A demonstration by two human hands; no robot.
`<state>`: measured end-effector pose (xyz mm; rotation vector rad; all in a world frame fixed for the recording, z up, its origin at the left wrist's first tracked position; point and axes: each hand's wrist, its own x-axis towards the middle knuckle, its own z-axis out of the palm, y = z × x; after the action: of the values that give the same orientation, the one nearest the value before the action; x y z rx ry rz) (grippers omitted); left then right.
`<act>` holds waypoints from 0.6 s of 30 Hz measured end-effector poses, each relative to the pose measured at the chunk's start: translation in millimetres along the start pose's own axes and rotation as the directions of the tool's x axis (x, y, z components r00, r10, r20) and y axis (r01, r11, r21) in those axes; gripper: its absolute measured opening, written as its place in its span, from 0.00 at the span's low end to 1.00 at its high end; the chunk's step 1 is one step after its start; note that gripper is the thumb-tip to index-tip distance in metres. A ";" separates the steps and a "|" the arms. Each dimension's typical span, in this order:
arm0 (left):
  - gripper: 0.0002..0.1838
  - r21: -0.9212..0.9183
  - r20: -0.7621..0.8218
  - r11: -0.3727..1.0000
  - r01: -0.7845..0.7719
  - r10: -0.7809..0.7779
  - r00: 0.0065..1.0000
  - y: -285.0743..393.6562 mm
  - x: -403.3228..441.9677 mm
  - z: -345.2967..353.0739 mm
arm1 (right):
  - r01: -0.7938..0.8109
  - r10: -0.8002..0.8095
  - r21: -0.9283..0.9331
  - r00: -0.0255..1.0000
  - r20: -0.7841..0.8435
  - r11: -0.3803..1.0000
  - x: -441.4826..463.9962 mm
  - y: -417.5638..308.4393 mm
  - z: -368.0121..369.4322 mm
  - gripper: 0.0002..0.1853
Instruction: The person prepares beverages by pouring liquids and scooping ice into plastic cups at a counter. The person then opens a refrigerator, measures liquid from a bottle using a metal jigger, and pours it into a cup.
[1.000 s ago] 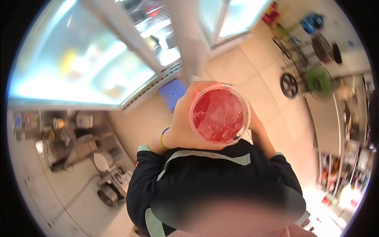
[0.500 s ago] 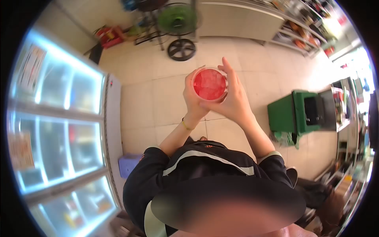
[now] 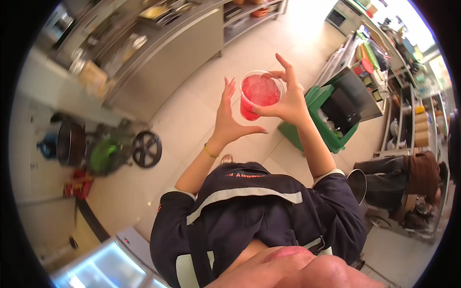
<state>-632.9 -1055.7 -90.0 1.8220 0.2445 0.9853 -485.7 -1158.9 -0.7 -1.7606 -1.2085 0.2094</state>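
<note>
cup (image 3: 251, 106), filled with iced red drink (image 3: 259, 90), sits out ahead of the body, between my two hands but right up against one of them. from where i watch, the right hand (image 3: 291, 100) is the nearer: its thumb lies across the cup's near side and a finger bends at the rim, pinching it from the right. the left hand (image 3: 226, 119) is spread in a wide c to the left, with a gap beside its fingers; i can't tell whether its thumb brushes the base. the cup's long axis runs from the rim, facing up at me, down to the base, nearer the left thumb. how far it tilts, i can't tell. below the hands is floor (image 3: 192, 120), with a bin (image 3: 291, 136) by the right forearm.
</note>
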 end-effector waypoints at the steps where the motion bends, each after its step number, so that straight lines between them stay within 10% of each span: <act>1: 0.73 -0.005 0.055 1.000 0.018 -0.018 0.998 -27.6 31.6 3.7 | -0.015 0.015 0.003 0.999 -0.049 1.000 34.7 15.2 -15.5 0.66; 5: 0.58 0.229 0.570 0.844 0.485 -0.520 0.636 -176.9 137.1 13.8 | -0.108 0.096 -0.041 0.971 -0.217 0.993 174.5 100.6 -72.4 0.64; 9: 0.55 0.612 0.727 0.676 0.410 -0.686 0.047 -336.7 207.0 25.8 | -0.107 0.115 0.042 0.941 -0.319 0.993 308.0 185.2 -123.1 0.61; 14: 0.48 0.856 0.373 0.356 0.374 -0.927 0.028 -468.3 261.4 -4.2 | -0.051 -0.030 -0.194 0.919 -0.394 0.980 494.0 290.1 -175.6 0.61; 18: 0.44 0.679 0.367 0.211 0.703 -0.927 -0.077 -513.9 343.9 0.1 | -0.057 -0.009 -0.155 0.919 -0.394 0.986 661.7 377.9 -197.2 0.62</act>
<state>-277.8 -619.3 -346.6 1.6156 0.9174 -0.8526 198.5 -772.1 42.2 -1.8478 -0.9293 -0.2313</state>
